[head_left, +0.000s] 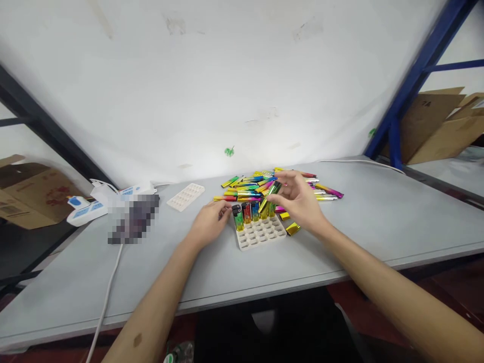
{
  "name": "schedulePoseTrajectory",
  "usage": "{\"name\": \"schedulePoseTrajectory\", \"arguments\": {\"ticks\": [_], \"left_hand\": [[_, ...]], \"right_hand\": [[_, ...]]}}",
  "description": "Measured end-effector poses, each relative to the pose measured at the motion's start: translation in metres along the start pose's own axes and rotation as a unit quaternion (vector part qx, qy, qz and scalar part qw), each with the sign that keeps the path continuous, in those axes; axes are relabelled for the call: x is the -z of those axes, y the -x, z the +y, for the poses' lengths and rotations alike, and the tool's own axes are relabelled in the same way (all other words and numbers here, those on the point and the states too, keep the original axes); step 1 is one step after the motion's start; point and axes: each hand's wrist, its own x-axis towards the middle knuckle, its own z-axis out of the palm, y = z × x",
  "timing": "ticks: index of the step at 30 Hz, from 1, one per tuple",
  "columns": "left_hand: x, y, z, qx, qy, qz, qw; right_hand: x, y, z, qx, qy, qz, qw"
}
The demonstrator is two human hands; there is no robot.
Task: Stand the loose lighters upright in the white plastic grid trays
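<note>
Near the middle of the table, a white grid tray (260, 237) has its back row filled with upright lighters (247, 214), black-topped with shiny coloured bodies. My right hand (297, 199) pinches a shiny green and gold lighter sleeve (269, 197), tilted above the right part of that row. My left hand (212, 222) is beside the tray's left back corner, close to the leftmost lighter. Its fingers are loosely curled with a gap at the thumb, and I see nothing in them; whether it touches the lighter I cannot tell. Behind the tray spreads a pile of shiny multicoloured sleeves (245, 189).
Two gold sleeve pieces (292, 229) lie right of the tray. A second white tray (185, 196) lies back left. Further left are power strips (86, 214), a blurred-out object (136, 219) and a white cable (109, 292). A white wall (234, 91) closes the back.
</note>
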Motion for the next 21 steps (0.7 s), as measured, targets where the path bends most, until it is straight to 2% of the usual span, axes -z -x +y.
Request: {"name": "schedulePoseTrajectory", "arguments": {"ticks": [5, 9, 15, 21], "left_hand": [[0.000, 0.000, 0.000, -0.002, 0.006, 0.001, 1.000], [0.000, 0.000, 0.001, -0.006, 0.007, 0.005, 1.000], [0.000, 0.000, 0.000, -0.008, -0.001, 0.002, 1.000], [0.001, 0.000, 0.002, -0.005, -0.003, 0.001, 1.000]], "right_hand": [[-0.023, 0.019, 0.005, 0.125, 0.158, -0.076, 0.977], [-0.030, 0.025, 0.007, 0.182, 0.247, -0.117, 0.945], [-0.032, 0.025, 0.009, 0.229, 0.288, -0.120, 0.922], [-0.030, 0.024, 0.007, 0.211, 0.309, -0.122, 0.919]]}}
